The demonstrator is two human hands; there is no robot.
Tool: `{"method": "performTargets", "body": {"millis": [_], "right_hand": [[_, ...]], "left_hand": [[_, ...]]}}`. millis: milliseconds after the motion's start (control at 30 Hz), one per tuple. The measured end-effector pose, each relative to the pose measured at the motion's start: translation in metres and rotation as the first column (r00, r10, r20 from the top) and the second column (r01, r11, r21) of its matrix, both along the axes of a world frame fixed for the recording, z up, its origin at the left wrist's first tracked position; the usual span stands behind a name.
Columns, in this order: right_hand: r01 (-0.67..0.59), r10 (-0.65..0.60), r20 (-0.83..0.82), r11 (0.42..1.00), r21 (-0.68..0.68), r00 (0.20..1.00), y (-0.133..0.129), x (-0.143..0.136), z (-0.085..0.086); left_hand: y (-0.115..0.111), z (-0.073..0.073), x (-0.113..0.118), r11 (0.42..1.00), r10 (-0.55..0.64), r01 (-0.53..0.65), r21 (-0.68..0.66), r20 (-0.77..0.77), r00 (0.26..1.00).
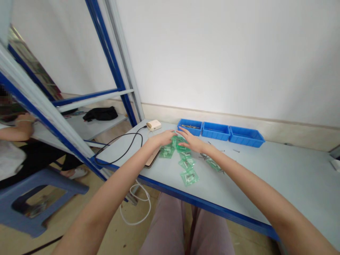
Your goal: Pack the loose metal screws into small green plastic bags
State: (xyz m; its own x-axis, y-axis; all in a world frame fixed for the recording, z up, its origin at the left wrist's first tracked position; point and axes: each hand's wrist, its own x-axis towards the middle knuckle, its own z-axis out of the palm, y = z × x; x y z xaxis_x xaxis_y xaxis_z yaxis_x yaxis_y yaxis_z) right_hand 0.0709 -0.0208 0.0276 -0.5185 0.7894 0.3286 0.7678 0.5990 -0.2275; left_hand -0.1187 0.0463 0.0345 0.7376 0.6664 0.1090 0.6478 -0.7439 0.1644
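My left hand lies over small green plastic bags, its fingers stretched toward my right hand. Fingers spread apart, my right hand is over another green bag in the same group, holding nothing that I can see. Two more green bags with small metal parts, one bag and a nearer bag, lie in a line toward the table's front edge. Under my right forearm is a further green bag, with loose screws beside it. My hands partly hide the bags beneath them.
Three blue bins stand in a row along the wall; the left one has metal parts. A cream-coloured device with a black cable is at the left, near a phone-like object. Another person sits beyond the frame.
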Motion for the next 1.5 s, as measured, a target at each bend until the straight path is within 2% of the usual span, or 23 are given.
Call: {"method": "performTargets", "body": {"millis": [100,167,233,300,400,467,533,600,667,800,967,1067,1133,1233,1333,1433,1500], "right_hand": [[-0.051,0.053,-0.03,0.997,0.05,0.998,-0.06,0.013,0.007],[-0.049,0.047,0.051,0.999,0.019,0.998,-0.097,0.022,0.009],[0.0,0.002,0.158,1.0,-0.014,0.987,-0.125,0.032,0.003],[0.076,-0.076,0.231,0.997,0.006,0.97,-0.138,0.042,-0.011],[0.266,-0.277,0.27,0.961,0.076,0.922,-0.14,0.061,-0.037],[0.412,-0.428,0.274,0.904,0.118,0.861,-0.136,0.075,-0.049],[0.512,-0.53,0.268,0.848,0.14,0.804,-0.135,0.089,-0.056],[0.545,-0.555,0.255,0.831,0.115,0.792,-0.137,0.1,-0.057],[0.537,-0.537,0.226,0.841,0.064,0.813,-0.14,0.108,-0.055],[0.523,-0.516,0.11,0.851,-0.044,0.85,-0.143,0.118,-0.05],[0.485,-0.498,-0.011,0.849,-0.208,0.867,-0.136,0.128,-0.044],[0.495,-0.516,-0.037,0.839,-0.226,0.856,-0.124,0.133,-0.038],[0.556,-0.578,-0.049,0.803,-0.214,0.815,-0.111,0.135,-0.034],[0.651,-0.664,-0.019,0.739,-0.174,0.748,-0.09,0.132,-0.031],[0.691,-0.697,0.015,0.709,-0.141,0.717,-0.076,0.123,-0.034],[0.706,-0.709,0.01,0.7,-0.106,0.705,-0.073,0.115,-0.04],[0.702,-0.706,-0.009,0.707,-0.086,0.709,-0.075,0.112,-0.044]], "left_hand": [[-0.024,0.006,-0.014,0.995,-0.062,0.062,-0.075,0.0,0.998],[-0.051,0.015,-0.021,0.987,-0.113,0.125,-0.102,0.119,0.986],[-0.083,0.019,-0.019,0.98,-0.118,0.149,-0.13,0.222,0.968],[-0.113,0.008,-0.007,0.975,-0.135,0.165,-0.15,0.19,0.972],[-0.133,-0.027,0.015,0.974,-0.184,0.187,-0.128,0.039,0.982],[-0.125,-0.047,0.023,0.982,-0.179,0.177,-0.069,-0.022,0.984],[-0.104,-0.053,0.024,0.993,-0.114,0.115,0.007,-0.035,0.993],[-0.083,-0.049,0.021,0.997,-0.078,0.078,0.027,0.0,0.997],[-0.071,-0.039,0.018,0.993,-0.114,0.115,-0.032,0.045,0.992],[-0.076,-0.024,0.025,0.955,-0.235,0.257,-0.147,0.156,0.96],[-0.081,-0.018,0.065,0.924,-0.306,0.35,-0.153,0.252,0.918],[-0.067,-0.013,0.097,0.93,-0.301,0.349,-0.113,0.309,0.902],[-0.055,-0.013,0.117,0.948,-0.268,0.311,-0.063,0.369,0.89],[-0.042,-0.023,0.135,0.981,-0.184,0.195,0.026,0.471,0.863],[-0.041,-0.042,0.139,0.992,-0.125,0.096,0.082,0.53,0.839],[-0.047,-0.056,0.137,0.975,-0.215,0.159,0.153,0.491,0.844],[-0.052,-0.058,0.137,0.962,-0.265,0.197,0.19,0.461,0.847]]}}
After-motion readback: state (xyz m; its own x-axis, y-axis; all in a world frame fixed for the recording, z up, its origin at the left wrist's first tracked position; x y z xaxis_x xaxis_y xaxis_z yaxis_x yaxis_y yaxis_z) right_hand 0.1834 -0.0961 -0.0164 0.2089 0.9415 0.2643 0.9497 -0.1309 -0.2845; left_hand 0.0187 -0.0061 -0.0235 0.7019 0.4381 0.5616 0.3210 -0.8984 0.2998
